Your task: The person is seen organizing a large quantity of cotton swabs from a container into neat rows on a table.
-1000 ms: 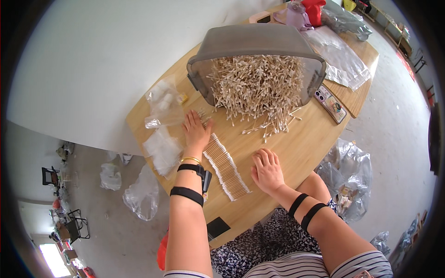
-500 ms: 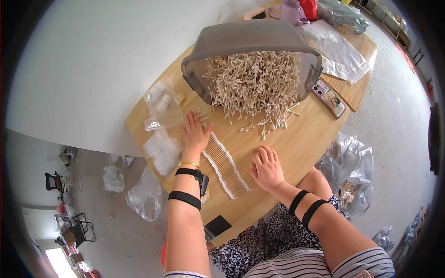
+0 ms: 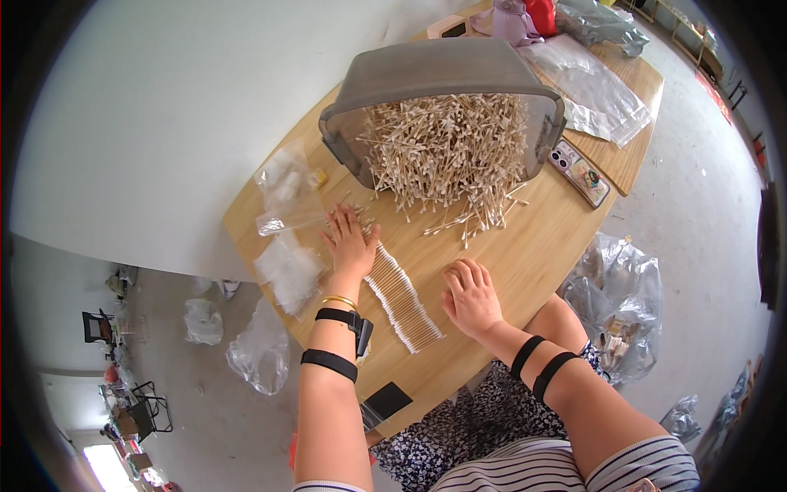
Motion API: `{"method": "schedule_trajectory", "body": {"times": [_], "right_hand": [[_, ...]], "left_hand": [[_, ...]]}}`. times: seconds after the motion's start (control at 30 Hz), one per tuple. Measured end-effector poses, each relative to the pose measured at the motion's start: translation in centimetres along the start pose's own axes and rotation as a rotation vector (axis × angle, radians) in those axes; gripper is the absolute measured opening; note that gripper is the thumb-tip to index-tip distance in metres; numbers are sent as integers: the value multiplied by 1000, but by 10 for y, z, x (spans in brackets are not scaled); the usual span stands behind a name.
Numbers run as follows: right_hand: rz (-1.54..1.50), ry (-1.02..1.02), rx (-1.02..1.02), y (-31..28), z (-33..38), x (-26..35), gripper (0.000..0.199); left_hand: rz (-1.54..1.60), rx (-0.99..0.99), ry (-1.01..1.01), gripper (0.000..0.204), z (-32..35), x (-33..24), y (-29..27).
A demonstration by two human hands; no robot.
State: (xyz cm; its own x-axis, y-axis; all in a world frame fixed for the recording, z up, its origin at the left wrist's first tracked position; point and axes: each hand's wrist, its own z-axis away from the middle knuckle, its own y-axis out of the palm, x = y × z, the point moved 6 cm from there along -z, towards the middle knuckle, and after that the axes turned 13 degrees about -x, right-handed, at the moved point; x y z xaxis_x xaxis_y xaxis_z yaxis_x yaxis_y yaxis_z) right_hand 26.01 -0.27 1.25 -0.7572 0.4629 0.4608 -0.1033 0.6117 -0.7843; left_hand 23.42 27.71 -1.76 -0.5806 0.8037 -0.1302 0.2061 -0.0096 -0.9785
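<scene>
My left hand (image 3: 352, 248) lies palm down with its fingers spread, over a few loose cotton swabs (image 3: 366, 221) at the far end of a neat row of cotton swabs (image 3: 403, 299). The row runs side by side down the wooden table toward me. My right hand (image 3: 473, 295) rests on the table to the right of this row, its fingers loosely bent and nothing visible in them. Beyond both hands, a grey plastic bin (image 3: 438, 70) lies tipped on its side. A heap of cotton swabs (image 3: 451, 156) fills its mouth and spills onto the table.
Clear plastic bags (image 3: 291, 271) lie left of my left hand. A phone (image 3: 580, 174) sits right of the bin, with more plastic bags (image 3: 594, 94) behind it. Near the front edge is a dark flat object (image 3: 387, 402). A large bag (image 3: 623, 303) stands on the floor at right.
My left hand has shifted slightly toward me and to the right, and more of the loose swabs beyond its fingers show. My right hand stays in place.
</scene>
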Motion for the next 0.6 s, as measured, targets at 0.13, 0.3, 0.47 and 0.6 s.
{"method": "schedule_trajectory", "body": {"times": [0.13, 0.3, 0.47, 0.6], "right_hand": [[2, 1, -8, 2, 1, -1, 37], [11, -2, -15, 1, 2, -3, 37], [32, -11, -11, 2, 0, -1, 37], [29, -20, -22, -1, 0, 0, 37]], "left_hand": [[-26, -6, -8, 85, 12, -5, -3], [10, -7, -7, 87, 15, -9, -3], [-18, -103, 42, 89, -6, -1, -7], [46, -140, 25, 91, -27, 6, -7]]}}
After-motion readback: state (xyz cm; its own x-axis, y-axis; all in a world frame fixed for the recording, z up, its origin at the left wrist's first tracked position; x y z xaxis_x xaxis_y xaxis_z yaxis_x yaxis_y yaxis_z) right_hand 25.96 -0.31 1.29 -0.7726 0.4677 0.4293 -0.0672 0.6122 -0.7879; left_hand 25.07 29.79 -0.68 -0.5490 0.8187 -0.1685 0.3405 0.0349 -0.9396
